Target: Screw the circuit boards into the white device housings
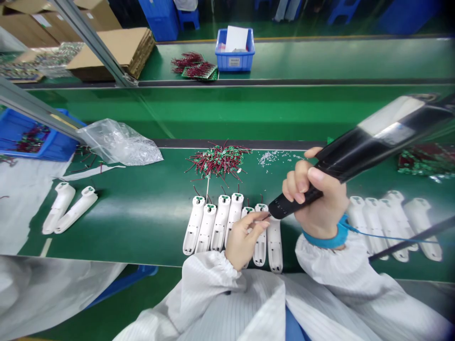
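My right hand [313,199] is shut around a black handheld electric tool [359,154], and its narrow tip points down and left. My left hand [245,239] lies over a row of white plastic housings [220,227], with a small thin item [262,218] pinched at its fingertips, close to the tool's tip. The item is too small to identify. The nearest housing [261,237] has a green circuit board at its top end. My left hand hides part of the row. A blue wrist strap [329,237] circles my right wrist.
Small boards with red and black wires [218,161] lie heaped on the green bench mat [152,227], beside scattered silver screws [270,158]. More white housings [391,225] lie right, and a plastic bag [119,144] and blue bin [35,137] lie left.
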Demonstrator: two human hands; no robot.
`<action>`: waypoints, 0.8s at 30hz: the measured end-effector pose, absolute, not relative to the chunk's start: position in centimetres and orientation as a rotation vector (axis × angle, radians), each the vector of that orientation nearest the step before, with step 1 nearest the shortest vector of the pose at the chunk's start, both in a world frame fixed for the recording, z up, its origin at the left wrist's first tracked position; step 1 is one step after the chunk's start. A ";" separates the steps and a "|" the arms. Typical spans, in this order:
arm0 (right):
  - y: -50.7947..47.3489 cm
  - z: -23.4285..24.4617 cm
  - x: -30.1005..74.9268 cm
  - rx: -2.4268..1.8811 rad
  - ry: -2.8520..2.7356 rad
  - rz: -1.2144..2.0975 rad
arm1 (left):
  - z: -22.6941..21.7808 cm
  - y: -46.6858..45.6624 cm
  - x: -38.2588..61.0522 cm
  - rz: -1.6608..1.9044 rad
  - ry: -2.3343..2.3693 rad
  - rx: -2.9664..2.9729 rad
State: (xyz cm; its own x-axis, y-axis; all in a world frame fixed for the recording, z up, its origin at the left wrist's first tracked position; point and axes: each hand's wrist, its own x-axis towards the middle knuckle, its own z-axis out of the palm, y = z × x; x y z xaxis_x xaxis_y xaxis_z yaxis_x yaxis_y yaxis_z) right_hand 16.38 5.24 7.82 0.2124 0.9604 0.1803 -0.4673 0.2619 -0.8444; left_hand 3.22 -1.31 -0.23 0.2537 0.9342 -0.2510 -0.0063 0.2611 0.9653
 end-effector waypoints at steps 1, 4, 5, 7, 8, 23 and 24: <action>5.4 7.5 16.3 -0.761 -0.833 1.092 | -0.1 -1.3 3.1 0.893 1.142 1.166; 5.9 6.2 16.0 -0.824 -0.879 0.956 | 0.3 -1.5 2.7 0.945 1.237 1.392; 6.1 5.7 15.9 -0.846 -0.893 0.922 | 0.4 -1.6 2.6 0.925 1.247 1.449; 6.5 4.8 15.8 -0.872 -0.912 0.894 | 0.2 -1.9 2.5 0.841 1.229 1.503; 6.6 4.4 15.8 -0.877 -0.916 0.897 | 0.0 -2.0 2.5 0.788 1.216 1.502; 7.0 3.3 15.2 -0.864 -0.934 0.984 | -0.6 -2.0 2.6 0.511 1.184 1.590; 7.0 3.3 15.1 -0.875 -0.940 0.985 | -0.6 -2.0 2.7 0.514 1.185 1.594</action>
State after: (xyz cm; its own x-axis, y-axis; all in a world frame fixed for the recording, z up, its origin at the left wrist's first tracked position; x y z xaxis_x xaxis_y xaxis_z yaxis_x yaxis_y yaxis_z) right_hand 15.08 7.02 3.28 0.2590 0.9367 0.2355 -0.2792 0.3061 -0.9102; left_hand 2.66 -2.03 -0.61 0.4204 0.8784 -0.2275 0.4346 0.0251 0.9003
